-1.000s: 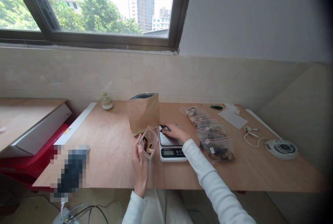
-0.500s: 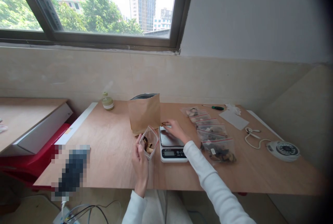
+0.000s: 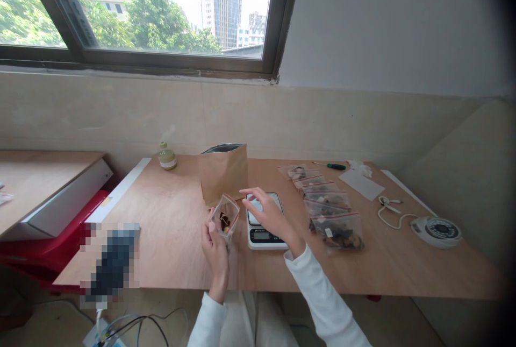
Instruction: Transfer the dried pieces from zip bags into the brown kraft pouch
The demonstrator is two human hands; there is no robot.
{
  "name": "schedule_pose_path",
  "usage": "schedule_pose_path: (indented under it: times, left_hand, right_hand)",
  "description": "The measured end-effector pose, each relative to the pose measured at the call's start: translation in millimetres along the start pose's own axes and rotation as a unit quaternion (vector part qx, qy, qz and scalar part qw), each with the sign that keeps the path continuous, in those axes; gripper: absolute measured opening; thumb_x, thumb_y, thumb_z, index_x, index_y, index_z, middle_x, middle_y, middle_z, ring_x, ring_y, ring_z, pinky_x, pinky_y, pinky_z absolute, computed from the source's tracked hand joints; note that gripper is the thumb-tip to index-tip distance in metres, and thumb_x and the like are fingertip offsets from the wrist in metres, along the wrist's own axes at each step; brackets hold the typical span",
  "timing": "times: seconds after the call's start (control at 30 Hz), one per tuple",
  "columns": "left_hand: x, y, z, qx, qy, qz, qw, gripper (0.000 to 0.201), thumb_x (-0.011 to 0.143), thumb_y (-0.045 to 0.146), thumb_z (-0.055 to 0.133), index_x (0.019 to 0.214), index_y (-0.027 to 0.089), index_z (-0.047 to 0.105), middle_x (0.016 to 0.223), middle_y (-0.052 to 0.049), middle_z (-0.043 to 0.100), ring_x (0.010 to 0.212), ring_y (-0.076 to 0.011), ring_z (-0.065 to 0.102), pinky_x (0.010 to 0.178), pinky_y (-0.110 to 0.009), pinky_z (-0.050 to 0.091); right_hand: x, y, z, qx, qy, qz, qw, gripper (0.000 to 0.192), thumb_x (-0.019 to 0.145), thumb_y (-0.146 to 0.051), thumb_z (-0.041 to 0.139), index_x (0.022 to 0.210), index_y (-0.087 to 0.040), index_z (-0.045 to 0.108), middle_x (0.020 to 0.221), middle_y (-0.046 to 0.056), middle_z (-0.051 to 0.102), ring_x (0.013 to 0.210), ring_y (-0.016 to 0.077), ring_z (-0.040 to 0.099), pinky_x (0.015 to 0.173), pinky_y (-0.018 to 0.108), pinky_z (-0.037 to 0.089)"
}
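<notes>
My left hand [image 3: 215, 250] grips a small clear zip bag [image 3: 233, 233] by its side. The bag's mouth gapes upward, and dark-and-pale dried pieces [image 3: 224, 222] lie inside; they look like dried mushroom slices. Over the white kitchen scale [image 3: 266, 245] hovers my right hand [image 3: 268, 215], its fingers apart and pointing left toward the bag's red-edged mouth. I see nothing between those fingers. The hand hides much of the scale's metal plate. Just behind the bag stands a brown kraft pouch [image 3: 224, 175], its top open and its contents out of sight.
Several filled zip bags [image 3: 341, 231] overlap in a row right of the scale. Behind them lie a green-handled screwdriver [image 3: 336, 166] and a white sheet [image 3: 362, 184]. A white round corded device [image 3: 437, 231] sits far right; a small bottle [image 3: 166, 157] stands at the back left.
My right hand has come off the scale's far-left corner, and the dark curled piece at its fingertips is gone from view. Its fingers have spread near the bag. The bag has shifted slightly left.
</notes>
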State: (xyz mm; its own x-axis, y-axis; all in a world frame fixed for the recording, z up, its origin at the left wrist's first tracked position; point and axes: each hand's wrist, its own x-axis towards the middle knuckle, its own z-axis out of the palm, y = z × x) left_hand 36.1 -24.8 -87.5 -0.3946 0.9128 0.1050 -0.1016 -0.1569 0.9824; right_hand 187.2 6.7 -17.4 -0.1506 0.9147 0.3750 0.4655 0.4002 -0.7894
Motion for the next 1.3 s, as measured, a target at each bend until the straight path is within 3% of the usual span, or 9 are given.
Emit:
schedule_pose_path:
  times: [0.17, 0.27, 0.43, 0.57, 0.63, 0.7, 0.83, 1.1, 1.3]
  left_hand:
    - [-8.4, 4.3, 7.1, 0.014, 0.031, -0.075, 0.997, 0.05, 0.088, 0.056, 0.041, 0.122, 0.022, 0.053, 0.074, 0.0, 0.061, 0.065, -0.0173, 0.059, 0.059, -0.029, 0.049]
    - [-20.4, 9.7, 15.9, 0.005, 0.003, -0.044, 0.999, 0.045, 0.09, 0.054, 0.038, 0.116, 0.022, 0.056, 0.096, -0.005, 0.065, 0.087, -0.0193, 0.062, 0.076, -0.032, 0.05]
    - [-33.5, 18.7, 20.2, -0.044, -0.07, 0.035, 0.996, 0.04, 0.095, 0.047, 0.027, 0.089, 0.02, 0.056, 0.137, -0.009, 0.051, 0.128, -0.0212, 0.045, 0.106, -0.038, 0.035]
    - [-18.8, 24.2, 9.1, 0.015, 0.015, 0.09, 0.996, 0.023, 0.091, 0.04, 0.046, 0.104, 0.022, 0.052, 0.142, -0.009, 0.045, 0.131, -0.0208, 0.041, 0.106, -0.037, 0.032]
    - [-6.8, 24.2, 2.3, 0.03, 0.021, 0.067, 0.997, 0.032, 0.087, 0.042, 0.054, 0.111, 0.021, 0.052, 0.133, -0.009, 0.052, 0.122, -0.0211, 0.049, 0.098, -0.034, 0.04]
    - [3.1, 22.4, -3.0, 0.015, -0.035, 0.014, 0.999, 0.033, 0.084, 0.046, 0.056, 0.103, 0.019, 0.058, 0.106, -0.007, 0.063, 0.098, -0.0194, 0.06, 0.08, -0.029, 0.047]
    - [9.4, 18.1, -6.0, -0.037, -0.075, -0.023, 0.996, 0.031, 0.08, 0.048, 0.061, 0.077, 0.017, 0.06, 0.067, 0.002, 0.056, 0.063, -0.0113, 0.053, 0.06, -0.021, 0.043]
    - [6.3, 15.8, -0.3, -0.047, -0.036, -0.038, 0.998, 0.033, 0.077, 0.048, 0.064, 0.087, 0.017, 0.063, 0.061, 0.005, 0.049, 0.053, -0.0078, 0.042, 0.049, -0.018, 0.034]
    - [11.4, 12.2, -1.4, -0.038, -0.045, -0.043, 0.997, 0.033, 0.076, 0.047, 0.065, 0.087, 0.015, 0.064, 0.073, 0.0, 0.059, 0.063, -0.0112, 0.053, 0.057, -0.021, 0.044]
  right_hand:
    - [-45.3, -2.4, 22.8, 0.113, -0.064, 0.095, 0.987, 0.055, 0.085, -0.047, 0.059, 0.133, -0.023, 0.045, 0.136, 0.011, 0.051, 0.118, 0.0226, 0.054, 0.102, 0.042, 0.042]
    - [-55.3, -9.0, 42.0, 0.19, -0.056, 0.094, 0.976, 0.067, 0.082, -0.045, 0.064, 0.14, -0.024, 0.037, 0.141, 0.01, 0.046, 0.127, 0.0221, 0.047, 0.107, 0.041, 0.039]
    - [-48.5, -15.7, 44.7, 0.221, 0.045, 0.092, 0.97, 0.037, 0.093, -0.043, 0.045, 0.122, -0.024, 0.058, 0.127, 0.007, 0.06, 0.12, 0.0202, 0.055, 0.104, 0.038, 0.042]
    - [-47.6, -12.0, 24.3, 0.213, 0.082, 0.082, 0.97, 0.036, 0.094, -0.046, 0.043, 0.105, -0.023, 0.068, 0.112, 0.007, 0.069, 0.11, 0.0223, 0.061, 0.1, 0.038, 0.044]
    - [-49.7, -9.9, 16.2, 0.227, 0.078, 0.087, 0.967, 0.038, 0.093, -0.048, 0.044, 0.105, -0.022, 0.069, 0.106, 0.007, 0.071, 0.106, 0.0231, 0.063, 0.098, 0.039, 0.046]
    - [-52.1, -7.8, 11.7, 0.239, 0.073, 0.093, 0.964, 0.04, 0.092, -0.05, 0.044, 0.107, -0.021, 0.068, 0.101, 0.007, 0.072, 0.103, 0.0236, 0.065, 0.097, 0.039, 0.047]
    - [-58.1, 1.7, 9.0, 0.224, 0.105, 0.118, 0.962, 0.042, 0.089, -0.054, 0.047, 0.097, -0.019, 0.07, 0.099, 0.009, 0.073, 0.094, 0.024, 0.067, 0.086, 0.037, 0.052]
    - [-71.1, 27.5, 5.2, 0.185, 0.247, 0.173, 0.935, 0.033, 0.076, -0.05, 0.066, 0.078, -0.018, 0.065, 0.071, 0.005, 0.072, 0.065, 0.0193, 0.065, 0.064, 0.03, 0.05]
    - [-76.1, 29.9, -5.7, 0.151, 0.2, 0.161, 0.955, 0.04, 0.087, -0.053, 0.051, 0.089, -0.018, 0.07, 0.089, 0.01, 0.074, 0.077, 0.0222, 0.067, 0.072, 0.033, 0.052]
